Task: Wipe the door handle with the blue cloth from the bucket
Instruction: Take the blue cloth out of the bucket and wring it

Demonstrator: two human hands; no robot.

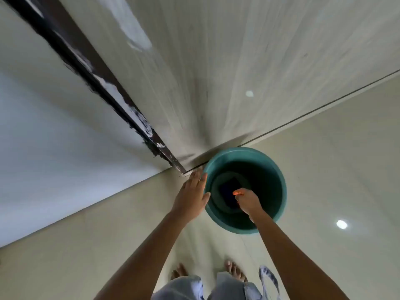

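Bucket (pixel 238 150): a round teal bucket is being seen from above, standing on the floor just beside the bottom edge of the door, near the foot of the door frame.
Blue cloth (pixel 227 190): a dark blue cloth is being kept at the bottom of the bucket, lying flat and towards the left of its base; its right edge is being covered by the right hand.
Left hand (pixel 191 195): it is being held against the outside of the bucket's left rim, palm down. The fingers are being kept straight and close together, pointing towards the corner of the door, and the thumb is being rested on the rim.
Right hand (pixel 249 202): it is being lowered inside the bucket, over the cloth. The fingers are being curled and bunched together, their tips pointing down at the cloth; whether the cloth is being pinched cannot be told.
Orange spot (pixel 238 193): a small orange patch is being shown at the right hand's fingertips; what it is cannot be told.
Door (pixel 216 72): a pale, wood-grained door is being viewed steeply from above, with a whitish smear high on its face.
Door frame (pixel 86 68): a dark brown strip, flecked with white paint, is being shown along the door's left edge.
Floor (pixel 335 169): glossy pale tiles are being lit, with a bright round reflection at the right.
Feet (pixel 234 270): two bare feet are being shown on the tiles at the bottom edge, below pale trousers (pixel 184 286).
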